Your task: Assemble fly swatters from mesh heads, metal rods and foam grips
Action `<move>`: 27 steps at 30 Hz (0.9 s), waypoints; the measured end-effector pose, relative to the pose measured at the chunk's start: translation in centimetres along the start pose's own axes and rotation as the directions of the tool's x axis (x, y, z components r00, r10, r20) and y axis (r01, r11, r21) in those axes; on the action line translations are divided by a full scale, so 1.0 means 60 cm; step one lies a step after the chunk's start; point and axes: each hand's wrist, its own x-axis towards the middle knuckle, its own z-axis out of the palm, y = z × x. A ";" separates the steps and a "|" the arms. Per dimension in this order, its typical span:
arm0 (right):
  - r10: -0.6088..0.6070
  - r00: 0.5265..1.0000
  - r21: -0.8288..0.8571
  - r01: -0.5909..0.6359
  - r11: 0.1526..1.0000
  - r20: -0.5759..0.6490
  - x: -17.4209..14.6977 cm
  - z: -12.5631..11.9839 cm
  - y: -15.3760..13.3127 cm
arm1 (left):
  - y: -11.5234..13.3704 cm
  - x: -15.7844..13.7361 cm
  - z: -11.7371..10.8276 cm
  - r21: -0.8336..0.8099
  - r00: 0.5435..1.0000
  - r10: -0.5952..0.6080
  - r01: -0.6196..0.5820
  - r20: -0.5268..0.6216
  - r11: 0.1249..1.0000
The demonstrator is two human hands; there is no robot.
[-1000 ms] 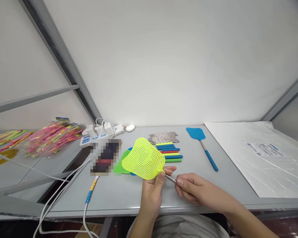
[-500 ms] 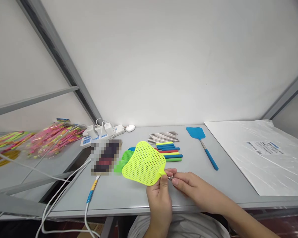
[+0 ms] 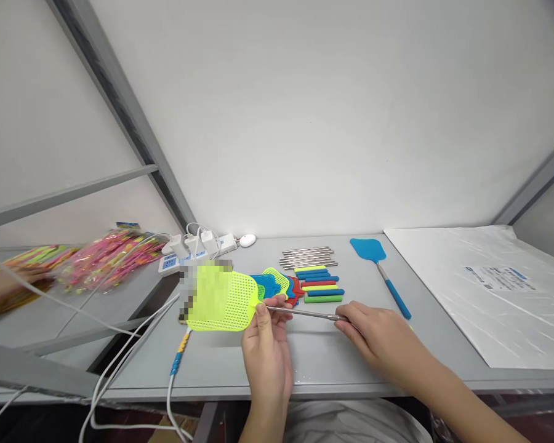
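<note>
Over the grey tabletop (image 3: 323, 363), a yellow swatter head (image 3: 240, 301) is being held, pinched at its neck by the left hand (image 3: 268, 351), its metal rod (image 3: 300, 312) pinched by the right hand (image 3: 378, 335); beyond, coloured handles (image 3: 325, 293) and a blue swatter (image 3: 368, 248) are laid out

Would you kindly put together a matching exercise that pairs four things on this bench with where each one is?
Things:
1. Yellow swatter head
2. Loose metal rods
3. Blue fly swatter
4. White package

Places:
A. Between the coloured handles and the white package
B. Pinched at its neck by the left hand
C. Farthest right of the four
D. Just beyond the coloured handles

Pairs: 1-B, 2-D, 3-A, 4-C
</note>
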 end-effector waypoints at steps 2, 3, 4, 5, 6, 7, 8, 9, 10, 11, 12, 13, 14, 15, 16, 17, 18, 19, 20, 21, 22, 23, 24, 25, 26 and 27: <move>-0.035 0.998 -0.043 0.033 0.999 -0.049 0.003 0.005 -0.003 | -0.009 -0.008 0.003 0.015 0.998 -0.029 0.028 0.052 0.999; -0.057 0.996 -0.064 0.053 0.997 -0.073 0.003 0.008 -0.005 | -0.013 -0.013 0.005 0.040 0.993 -0.055 0.051 0.101 0.998; -0.080 0.992 -0.084 0.072 0.994 -0.095 0.004 0.011 -0.007 | -0.017 -0.018 0.006 0.069 0.983 -0.090 0.080 0.158 0.994; -0.102 0.988 -0.099 0.091 0.991 -0.114 0.004 0.014 -0.010 | -0.021 -0.023 0.007 0.098 0.969 -0.126 0.107 0.212 0.989; -0.122 0.985 -0.107 0.109 0.988 -0.126 0.005 0.017 -0.012 | -0.023 -0.028 0.009 0.121 0.954 -0.155 0.128 0.256 0.984; -0.138 0.982 -0.110 0.124 0.986 -0.132 0.005 0.018 -0.014 | -0.023 -0.032 0.010 0.131 0.945 -0.167 0.135 0.280 0.982; -0.150 0.980 -0.112 0.136 0.984 -0.134 0.005 0.018 -0.015 | -0.021 -0.034 0.011 0.122 0.946 -0.158 0.128 0.282 0.984; -0.160 0.978 -0.114 0.145 0.983 -0.134 0.005 0.018 -0.016 | -0.017 -0.035 0.011 0.101 0.955 -0.134 0.111 0.266 0.989; -0.170 0.976 -0.120 0.154 0.981 -0.134 0.005 0.015 -0.015 | -0.011 -0.035 0.012 0.081 0.964 -0.103 0.086 0.244 0.993; -0.181 0.974 -0.129 0.164 0.978 -0.135 0.004 0.012 -0.014 | -0.004 -0.034 0.012 0.062 0.972 -0.072 0.060 0.225 0.996; -0.189 0.972 -0.143 0.169 0.975 -0.139 0.003 0.008 -0.012 | 0.005 -0.032 0.012 0.044 0.976 -0.049 0.040 0.213 0.998; -0.195 0.970 -0.162 0.171 0.972 -0.144 0.000 0.003 -0.009 | 0.015 -0.029 0.012 0.028 0.977 -0.033 0.028 0.209 0.999; -0.200 0.969 -0.185 0.171 0.968 -0.148 -0.003 -0.003 -0.005 | 0.024 -0.025 0.012 0.010 0.978 -0.016 0.014 0.207 1.000; -0.202 0.967 -0.210 0.168 0.963 -0.152 -0.008 -0.008 0.001 | 0.033 -0.021 0.012 -0.012 0.980 0.006 -0.004 0.200 1.000; -0.203 0.967 -0.236 0.163 0.958 -0.156 -0.014 -0.014 0.008 | 0.042 -0.016 0.011 -0.039 0.982 0.033 -0.026 0.188 0.999; -0.206 0.965 -0.259 0.160 0.952 -0.161 -0.020 -0.019 0.017 | 0.049 -0.011 0.010 -0.067 0.983 0.063 -0.052 0.173 0.996; -0.213 0.963 -0.280 0.161 0.946 -0.166 -0.028 -0.024 0.028 | 0.054 -0.006 0.009 -0.091 0.983 0.091 -0.077 0.157 0.993; -0.224 0.960 -0.297 0.167 0.940 -0.169 -0.035 -0.029 0.039 | 0.058 -0.001 0.008 -0.110 0.984 0.112 -0.097 0.142 0.989; -0.236 0.955 -0.312 0.173 0.934 -0.177 -0.042 -0.034 0.050 | 0.059 0.003 0.007 -0.123 0.984 0.120 -0.103 0.133 0.987; -0.246 0.951 -0.327 0.176 0.928 -0.187 -0.048 -0.038 0.061 | 0.058 0.007 0.007 -0.132 0.985 0.113 -0.096 0.129 0.987; -0.251 0.948 -0.343 0.172 0.923 -0.198 -0.053 -0.041 0.070 | 0.055 0.010 0.007 -0.137 0.987 0.097 -0.080 0.126 0.987; -0.247 0.946 -0.359 0.160 0.919 -0.211 -0.055 -0.043 0.077 | 0.050 0.012 0.008 -0.140 0.990 0.075 -0.057 0.121 0.989; -0.238 0.944 -0.374 0.141 0.917 -0.228 -0.055 -0.045 0.081 | 0.043 0.012 0.011 -0.134 0.992 0.051 -0.035 0.117 0.990; -0.227 0.942 -0.384 0.120 0.915 -0.247 -0.053 -0.045 0.082 | 0.034 0.010 0.014 -0.116 0.992 0.027 -0.013 0.120 0.993; -0.221 0.940 -0.391 0.108 0.914 -0.258 -0.048 -0.043 0.081 | 0.023 0.006 0.019 -0.082 0.991 -0.002 0.013 0.135 0.997; -0.223 0.939 -0.393 0.108 0.913 -0.261 -0.041 -0.041 0.077 | 0.012 0.000 0.025 -0.036 0.985 -0.040 0.046 0.169 0.998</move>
